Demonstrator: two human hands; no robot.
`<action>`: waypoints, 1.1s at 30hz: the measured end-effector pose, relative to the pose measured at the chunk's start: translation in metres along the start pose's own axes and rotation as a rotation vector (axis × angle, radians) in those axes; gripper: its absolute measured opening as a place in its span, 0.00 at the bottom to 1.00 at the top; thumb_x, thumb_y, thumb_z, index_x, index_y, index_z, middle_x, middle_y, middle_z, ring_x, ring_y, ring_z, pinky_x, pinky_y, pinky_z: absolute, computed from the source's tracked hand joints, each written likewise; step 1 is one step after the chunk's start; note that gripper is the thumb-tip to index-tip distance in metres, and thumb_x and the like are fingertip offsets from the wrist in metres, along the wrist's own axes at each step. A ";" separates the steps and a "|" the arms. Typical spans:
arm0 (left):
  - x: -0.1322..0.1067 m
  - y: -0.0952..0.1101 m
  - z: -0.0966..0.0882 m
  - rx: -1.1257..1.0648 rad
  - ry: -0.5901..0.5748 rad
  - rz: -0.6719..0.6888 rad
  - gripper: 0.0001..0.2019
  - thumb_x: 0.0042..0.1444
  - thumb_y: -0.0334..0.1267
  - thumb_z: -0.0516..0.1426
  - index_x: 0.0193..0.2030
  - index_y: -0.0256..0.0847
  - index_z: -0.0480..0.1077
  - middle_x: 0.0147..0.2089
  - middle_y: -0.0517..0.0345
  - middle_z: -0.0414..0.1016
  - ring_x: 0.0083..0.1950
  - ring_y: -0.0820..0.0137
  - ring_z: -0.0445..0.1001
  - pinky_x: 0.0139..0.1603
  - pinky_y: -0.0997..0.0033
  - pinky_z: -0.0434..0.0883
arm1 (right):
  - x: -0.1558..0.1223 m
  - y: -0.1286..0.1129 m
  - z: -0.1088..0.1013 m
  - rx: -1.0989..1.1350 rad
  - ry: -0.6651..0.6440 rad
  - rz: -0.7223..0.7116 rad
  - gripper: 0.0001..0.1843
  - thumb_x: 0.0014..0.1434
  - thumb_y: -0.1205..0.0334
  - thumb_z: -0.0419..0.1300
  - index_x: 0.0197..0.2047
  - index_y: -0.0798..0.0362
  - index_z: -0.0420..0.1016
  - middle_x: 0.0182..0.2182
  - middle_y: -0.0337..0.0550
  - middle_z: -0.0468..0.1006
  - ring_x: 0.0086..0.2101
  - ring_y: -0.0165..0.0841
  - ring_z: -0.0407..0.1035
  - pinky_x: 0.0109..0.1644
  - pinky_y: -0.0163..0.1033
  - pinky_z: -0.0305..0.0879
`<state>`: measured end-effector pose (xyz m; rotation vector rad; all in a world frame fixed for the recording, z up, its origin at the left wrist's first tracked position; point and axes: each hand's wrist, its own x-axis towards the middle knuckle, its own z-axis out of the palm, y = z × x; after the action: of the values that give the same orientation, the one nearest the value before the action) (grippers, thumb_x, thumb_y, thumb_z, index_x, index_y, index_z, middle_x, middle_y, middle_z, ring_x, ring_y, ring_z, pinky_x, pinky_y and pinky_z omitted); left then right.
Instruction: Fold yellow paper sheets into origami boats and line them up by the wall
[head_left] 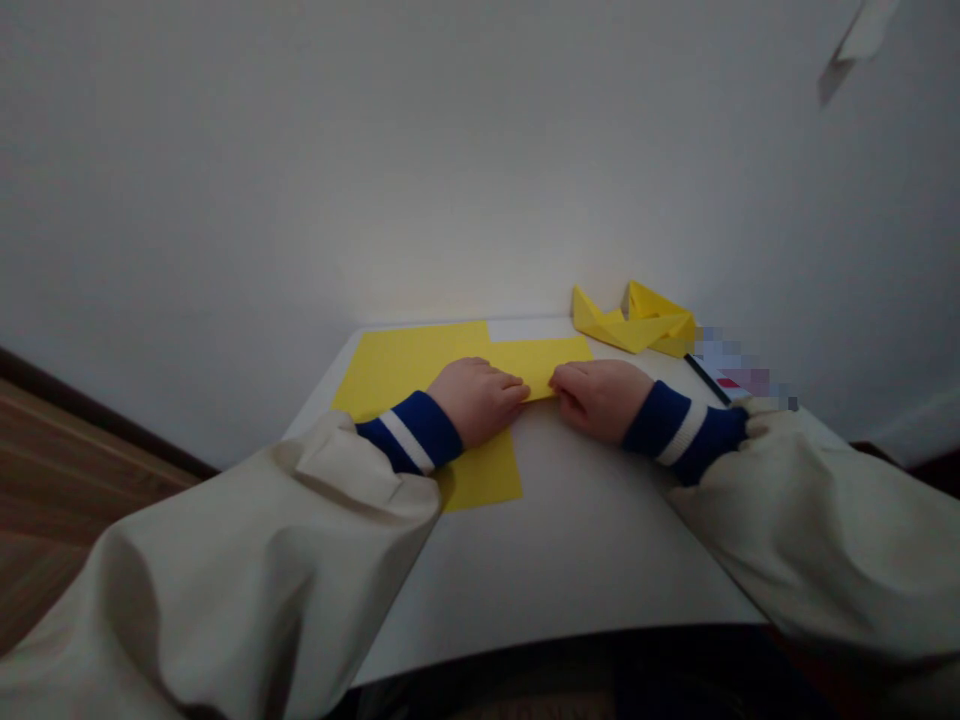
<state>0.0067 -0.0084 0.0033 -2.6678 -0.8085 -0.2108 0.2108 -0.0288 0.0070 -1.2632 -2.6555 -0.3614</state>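
Between my hands lies a folded strip of yellow paper [536, 355], its near edge running from one hand to the other. My left hand [480, 398] is closed on the left part of that edge, fingertips pressed together. At the right end, my right hand [604, 395] pinches the same edge with thumb and fingers. Larger yellow paper sheets [409, 355] lie flat under and beside my left hand and forearm. One corner of yellow paper [487, 475] shows on the near side of my left wrist.
Folded yellow paper boats [637, 325] stand at the back right of the white table [592, 550], near the wall. To their right lies a partly blurred flat object [724, 370] with a dark edge. A brown wooden surface [82, 500] is at far left.
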 end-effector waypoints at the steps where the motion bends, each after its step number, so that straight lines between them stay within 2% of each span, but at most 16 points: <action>1: 0.001 0.001 -0.001 0.024 -0.003 -0.011 0.14 0.61 0.41 0.48 0.41 0.42 0.73 0.35 0.55 0.78 0.35 0.65 0.75 0.36 0.65 0.67 | 0.000 -0.001 -0.001 -0.013 0.027 0.011 0.10 0.55 0.65 0.49 0.36 0.56 0.70 0.31 0.46 0.76 0.28 0.32 0.66 0.29 0.36 0.49; 6: 0.002 0.006 -0.008 0.089 0.018 -0.067 0.10 0.59 0.36 0.50 0.43 0.40 0.70 0.31 0.55 0.78 0.30 0.64 0.75 0.28 0.66 0.65 | 0.001 -0.007 -0.007 -0.070 0.159 0.008 0.12 0.58 0.61 0.48 0.34 0.54 0.72 0.28 0.43 0.76 0.26 0.31 0.63 0.28 0.38 0.43; 10: 0.005 0.009 -0.012 0.088 -0.002 -0.083 0.10 0.60 0.37 0.49 0.35 0.39 0.70 0.30 0.55 0.78 0.29 0.63 0.75 0.27 0.66 0.64 | 0.005 -0.011 -0.009 -0.059 0.205 -0.069 0.12 0.58 0.61 0.48 0.34 0.54 0.72 0.29 0.43 0.76 0.26 0.30 0.62 0.28 0.39 0.42; 14: 0.007 0.009 -0.013 0.080 -0.027 -0.091 0.11 0.60 0.37 0.49 0.33 0.39 0.70 0.31 0.55 0.78 0.29 0.63 0.75 0.27 0.66 0.65 | 0.007 -0.011 -0.008 -0.069 0.194 -0.088 0.12 0.57 0.61 0.50 0.34 0.53 0.73 0.29 0.42 0.76 0.26 0.30 0.62 0.28 0.39 0.41; 22: 0.002 0.008 -0.015 0.074 -0.085 -0.165 0.12 0.60 0.39 0.48 0.34 0.40 0.71 0.33 0.55 0.78 0.31 0.64 0.75 0.26 0.68 0.63 | 0.003 -0.004 -0.007 -0.128 0.133 0.012 0.12 0.57 0.60 0.48 0.33 0.52 0.72 0.29 0.42 0.75 0.25 0.30 0.61 0.27 0.38 0.37; 27: -0.001 0.007 -0.011 0.073 -0.083 -0.217 0.13 0.60 0.39 0.47 0.34 0.41 0.72 0.34 0.55 0.78 0.30 0.65 0.74 0.25 0.69 0.62 | 0.000 0.004 -0.010 -0.173 0.079 0.060 0.11 0.56 0.61 0.49 0.33 0.52 0.71 0.30 0.42 0.76 0.27 0.31 0.63 0.27 0.38 0.38; 33: -0.005 0.003 -0.008 0.072 -0.066 -0.232 0.17 0.61 0.42 0.45 0.31 0.41 0.72 0.33 0.54 0.78 0.28 0.67 0.73 0.24 0.70 0.59 | -0.005 0.010 -0.009 -0.186 0.082 0.134 0.10 0.56 0.60 0.49 0.33 0.52 0.70 0.31 0.42 0.76 0.27 0.31 0.64 0.26 0.38 0.39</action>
<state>0.0035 -0.0160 0.0088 -2.5225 -1.1256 -0.1470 0.2224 -0.0288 0.0159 -1.4377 -2.5000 -0.6373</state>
